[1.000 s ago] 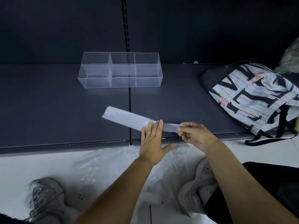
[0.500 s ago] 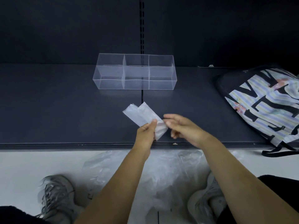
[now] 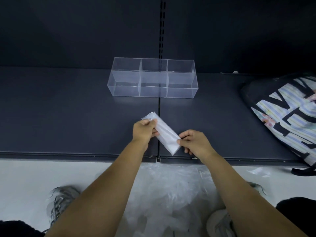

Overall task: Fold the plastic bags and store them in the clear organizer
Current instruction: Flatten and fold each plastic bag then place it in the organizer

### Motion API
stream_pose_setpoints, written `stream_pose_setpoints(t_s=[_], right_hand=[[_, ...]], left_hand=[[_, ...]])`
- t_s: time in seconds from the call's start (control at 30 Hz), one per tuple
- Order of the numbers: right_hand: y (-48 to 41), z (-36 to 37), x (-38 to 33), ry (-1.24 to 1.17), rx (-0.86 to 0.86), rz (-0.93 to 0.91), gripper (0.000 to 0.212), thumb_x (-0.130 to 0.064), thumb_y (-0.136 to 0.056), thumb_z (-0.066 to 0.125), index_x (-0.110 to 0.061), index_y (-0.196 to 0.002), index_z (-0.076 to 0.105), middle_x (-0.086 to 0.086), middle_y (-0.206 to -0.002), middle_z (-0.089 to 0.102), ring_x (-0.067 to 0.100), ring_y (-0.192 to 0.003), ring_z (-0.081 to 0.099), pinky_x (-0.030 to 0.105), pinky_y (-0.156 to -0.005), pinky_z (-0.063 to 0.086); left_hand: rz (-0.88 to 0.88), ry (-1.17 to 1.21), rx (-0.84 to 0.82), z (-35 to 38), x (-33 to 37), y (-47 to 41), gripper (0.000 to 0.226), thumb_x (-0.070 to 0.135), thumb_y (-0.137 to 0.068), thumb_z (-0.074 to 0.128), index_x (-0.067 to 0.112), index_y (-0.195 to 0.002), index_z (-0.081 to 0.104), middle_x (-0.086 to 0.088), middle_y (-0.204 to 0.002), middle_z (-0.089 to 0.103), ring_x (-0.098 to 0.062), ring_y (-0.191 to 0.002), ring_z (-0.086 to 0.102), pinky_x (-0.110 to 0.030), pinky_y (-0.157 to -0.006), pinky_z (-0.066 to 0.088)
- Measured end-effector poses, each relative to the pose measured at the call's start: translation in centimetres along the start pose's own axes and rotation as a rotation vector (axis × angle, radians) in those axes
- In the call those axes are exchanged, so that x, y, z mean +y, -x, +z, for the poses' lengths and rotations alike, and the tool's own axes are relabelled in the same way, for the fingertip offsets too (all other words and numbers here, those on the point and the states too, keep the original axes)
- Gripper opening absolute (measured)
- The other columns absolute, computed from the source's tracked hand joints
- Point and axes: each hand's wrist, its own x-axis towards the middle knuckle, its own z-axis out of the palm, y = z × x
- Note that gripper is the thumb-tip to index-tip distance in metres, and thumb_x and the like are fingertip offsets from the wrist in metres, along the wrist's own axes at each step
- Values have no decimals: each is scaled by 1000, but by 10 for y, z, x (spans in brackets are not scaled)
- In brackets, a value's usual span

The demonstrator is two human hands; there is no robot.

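Folded plastic bag point(image 3: 165, 134), a narrow white strip doubled over on itself, is held slanted just over the dark shelf point(image 3: 68, 117), near its front edge, with the far end turned to the left and the near end to the right. The far end is gripped by the left hand point(image 3: 142, 130), whose fingers are curled round it. The near end is pinched by the right hand point(image 3: 195, 142) between thumb and forefinger, with the other fingers curled below. Whether the strip touches the shelf cannot be told.

Farther back on the same shelf, well apart from both hands and close to the dark back wall, the clear organizer point(image 3: 126, 90) is set; three compartments side by side are seen in it. A seam in the shelf is seen running from under the organizer to the front edge, passing beneath the strip.

At the right end of the shelf a striped tote bag point(image 3: 287, 117) with black lettering is laid, one black strap hanging over the edge. Below, on the pale floor point(image 3: 34, 177), a heap of crumpled plastic bags point(image 3: 171, 189) is seen between two sneakers point(image 3: 59, 200).
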Motion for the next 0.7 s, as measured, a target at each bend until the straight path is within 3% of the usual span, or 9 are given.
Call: stream_pose_setpoints(t_s=[0.13,0.23,0.33,0.37,0.43,0.53,0.6,0.63,0.7], right_hand=[[-4,0,-4,-24,14,38,12,-5,-82,71,-6,-93,65,6,-61,63,7,-39,50,20,-39,39],[-7,1,-7,-23,16,69,14,-3,-81,72,-4,-92,64,2,-56,62,6,-37,51,19,-37,37],[-10,0,-11,-9,-1,107,15,-3,-80,72,-4,-93,64,4,-63,65,7,-39,55,19,-37,36],[-11,0,-12,-7,-5,116,15,-2,-80,72,-4,-93,64,4,-64,65,7,-39,56,19,-37,36],[-11,-1,-14,-1,-14,125,16,-3,-80,73,-4,-93,64,5,-63,64,7,-39,56,19,-37,35],[-9,-2,-17,33,-30,145,18,-5,-79,73,-4,-94,64,4,-64,63,7,-42,54,19,-40,36],[-4,-3,-20,50,-56,171,18,-5,-80,72,-4,-97,64,4,-65,62,7,-45,53,18,-41,37],[0,-4,-21,46,-69,186,17,-5,-81,71,-4,-97,64,4,-66,62,6,-46,54,18,-41,37],[9,-7,-25,7,-95,214,15,-5,-84,69,-5,-98,64,3,-64,62,5,-44,55,17,-41,37]], left_hand=[[55,-89,57,-4,8,-19,14,10,-90,64,0,-100,69,-8,-79,67,-15,-62,66,-21,-55,57],[108,-125,169,-8,10,-22,15,6,-92,59,0,-98,71,-5,-76,67,-14,-60,65,-29,-68,59],[436,-427,343,-12,8,-4,20,8,-94,55,5,-110,65,-6,-102,66,-19,-91,64,-27,-88,50],[583,-538,331,-12,3,7,23,11,-94,55,8,-115,63,-6,-113,62,-19,-101,60,-27,-92,45],[804,-726,85,-10,-14,31,34,21,-92,55,8,-124,59,-9,-127,57,-25,-116,53,-30,-103,38],[868,-1054,-314,-13,-50,55,68,45,-88,59,9,-143,41,-8,-149,39,-21,-138,32,-18,-113,10],[865,-1150,-346,-19,-65,58,76,45,-88,61,11,-148,29,-4,-156,27,-16,-144,21,-14,-113,-2],[862,-1138,-324,-20,-66,59,74,42,-89,63,11,-148,30,-3,-155,29,-17,-144,23,-16,-114,1],[876,-1055,-258,-18,-64,63,59,27,-89,65,10,-142,43,-5,-145,46,-23,-134,41,-25,-113,23]])
